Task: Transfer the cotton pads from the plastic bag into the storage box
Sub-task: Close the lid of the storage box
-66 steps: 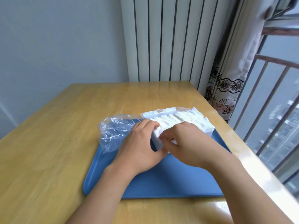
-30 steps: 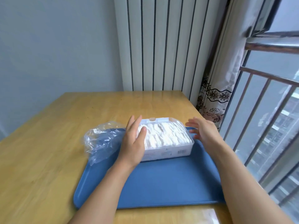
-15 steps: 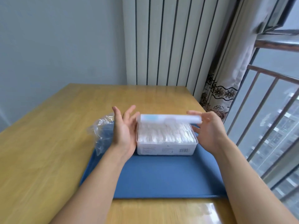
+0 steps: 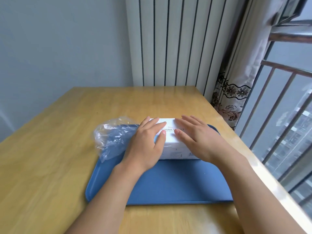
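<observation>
Centrally, a white storage box stands on the far half of a blue tray, its lid down and its top bearing printed lettering that is partly covered by the hands. Left hand lies palm-down on the left part of the lid, fingers straight and close together, pointing toward the far edge; the thumb reaches rightward across the lid. Right hand lies palm-down on the right part of the lid, fingers straight and slightly spread, the thumb pointing left so that its tip sits just beside the left thumb tip without clearly touching it. Neither hand curls round or pinches anything; both press flat on the lid. Cotton pads cannot be seen with the lid down, so whether they fill the box cannot be told from this view. Near wall of the box carries small printed marks below the hands. Left of the box, a crumpled clear plastic bag lies partly on the tray's far left corner and partly on the wooden table, its right side touching or passing under the left hand; the bag looks empty, though its folds hide part of the inside. Beyond the table stand a white ribbed radiator against the wall and, to the right, a patterned curtain beside a railed window
</observation>
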A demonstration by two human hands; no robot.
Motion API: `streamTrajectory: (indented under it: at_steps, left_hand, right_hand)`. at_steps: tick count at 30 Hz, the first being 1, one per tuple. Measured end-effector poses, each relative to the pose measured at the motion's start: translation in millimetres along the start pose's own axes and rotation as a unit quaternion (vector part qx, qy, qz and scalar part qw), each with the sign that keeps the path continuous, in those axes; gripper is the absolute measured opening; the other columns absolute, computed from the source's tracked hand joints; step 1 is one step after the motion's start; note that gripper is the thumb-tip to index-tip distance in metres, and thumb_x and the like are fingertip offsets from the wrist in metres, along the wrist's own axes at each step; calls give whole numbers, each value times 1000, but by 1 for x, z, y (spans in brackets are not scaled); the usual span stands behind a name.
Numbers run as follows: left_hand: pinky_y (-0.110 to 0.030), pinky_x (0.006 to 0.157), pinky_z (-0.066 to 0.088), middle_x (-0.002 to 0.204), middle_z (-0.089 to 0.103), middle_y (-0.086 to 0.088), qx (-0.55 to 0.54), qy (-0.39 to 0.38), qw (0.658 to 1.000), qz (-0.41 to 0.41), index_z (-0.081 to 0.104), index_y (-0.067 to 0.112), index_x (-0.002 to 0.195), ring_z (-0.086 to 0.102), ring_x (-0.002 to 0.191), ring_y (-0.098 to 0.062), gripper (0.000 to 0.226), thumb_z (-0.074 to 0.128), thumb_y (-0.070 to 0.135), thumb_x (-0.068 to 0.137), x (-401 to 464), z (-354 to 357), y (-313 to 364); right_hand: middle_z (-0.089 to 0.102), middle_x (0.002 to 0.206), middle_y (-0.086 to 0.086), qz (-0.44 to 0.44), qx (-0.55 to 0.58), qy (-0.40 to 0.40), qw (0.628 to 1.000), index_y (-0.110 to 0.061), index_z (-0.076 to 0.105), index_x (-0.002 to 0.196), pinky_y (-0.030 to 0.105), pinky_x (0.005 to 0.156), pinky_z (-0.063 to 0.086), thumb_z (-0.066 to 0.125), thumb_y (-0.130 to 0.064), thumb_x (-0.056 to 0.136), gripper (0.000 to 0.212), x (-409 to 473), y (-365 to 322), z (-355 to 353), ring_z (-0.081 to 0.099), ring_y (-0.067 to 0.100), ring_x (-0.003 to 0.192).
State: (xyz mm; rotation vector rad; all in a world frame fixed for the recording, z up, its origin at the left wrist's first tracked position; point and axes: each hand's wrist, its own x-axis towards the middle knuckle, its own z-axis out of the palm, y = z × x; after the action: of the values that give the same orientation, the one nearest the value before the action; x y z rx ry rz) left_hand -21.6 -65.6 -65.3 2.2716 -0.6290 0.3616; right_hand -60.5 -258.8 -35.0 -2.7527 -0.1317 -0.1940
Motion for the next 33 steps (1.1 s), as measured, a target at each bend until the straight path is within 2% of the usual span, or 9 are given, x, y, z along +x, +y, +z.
streamTrajectory:
  at_steps: [6, 11, 16, 18, 21, 23, 26, 29, 33]
  left_hand:
    - [-24, 118, 16, 160, 37, 9, 39, -37, 999, 0, 51, 31, 146, 16, 154, -11, 41, 40, 31, 106, 0, -3, 3]
    - [-28, 122, 15, 164, 29, 12, 69, -77, 995, 4, 43, 36, 150, 9, 155, -11, 45, 34, 35, 107, 2, -5, 2]
    - [-31, 122, 18, 164, 29, 8, 67, -82, 994, 15, 40, 34, 152, 10, 155, -13, 46, 34, 36, 107, 0, -6, 2]
    - [-34, 119, 28, 161, 35, 4, 55, -40, 997, 25, 46, 29, 149, 23, 151, -17, 44, 43, 32, 105, 0, -9, 5]
    - [-45, 107, 43, 145, 53, -6, 107, 166, 979, 41, 60, 17, 135, 48, 132, -29, 45, 60, 31, 92, 4, -24, 2]
    - [-48, 107, 38, 145, 51, -11, 163, 270, 949, -33, 57, 16, 136, 43, 134, -35, 57, 62, 41, 85, 8, -40, -7]
    - [-47, 102, 38, 143, 52, -12, 209, 165, 936, -232, 55, 17, 135, 44, 129, -37, 60, 65, 47, 83, 5, -58, -32]
    - [-32, 73, 41, 105, 71, -5, 102, 134, 944, -283, 70, 20, 99, 57, 87, -31, 15, 61, 29, 91, 2, -59, -43]
    - [-34, 74, 52, 79, 67, 10, -161, 328, 919, -150, 66, 23, 83, 65, 80, -18, 12, 63, 19, 95, 4, -51, -14]
  right_hand:
    - [13, 170, -7, 13, -63, -35, 997, -37, 20, 160, 37, 123, 20, 20, -53, 107, 55, -4, -12, -2, 4, 18, 158]
    - [15, 169, -4, 10, -113, -18, 993, -38, 18, 158, 47, 119, 28, 14, -49, 107, 53, -4, -13, 4, 7, 23, 157]
    - [19, 168, -8, -9, -148, 13, 989, -33, 19, 159, 52, 122, 20, -5, -50, 100, 66, -6, -29, 15, 14, 18, 156]
    - [27, 165, -9, -24, -156, 39, 987, -30, 25, 157, 50, 123, 19, 0, -47, 103, 62, -5, -33, 19, 21, 17, 154]
    - [41, 156, -11, -25, -143, 76, 986, -31, 39, 151, 47, 121, 23, 16, -43, 108, 50, 1, -32, 21, 33, 16, 147]
    - [55, 141, -13, -35, -141, 113, 983, -31, 53, 136, 41, 115, 31, 17, -44, 106, 49, 5, -28, 24, 46, 16, 136]
    - [68, 121, -12, -56, -95, 176, 978, -26, 64, 118, 33, 99, 40, 30, -42, 105, 40, 8, -24, 29, 60, 18, 118]
    - [71, 117, -12, -46, -16, 206, 977, -26, 67, 119, 33, 86, 47, 44, -41, 105, 30, 7, -26, 29, 63, 17, 112]
    - [69, 120, -16, -29, 268, 201, 942, -26, 66, 128, 33, 97, 53, 59, -47, 98, 37, 0, -36, 21, 61, 1, 114]
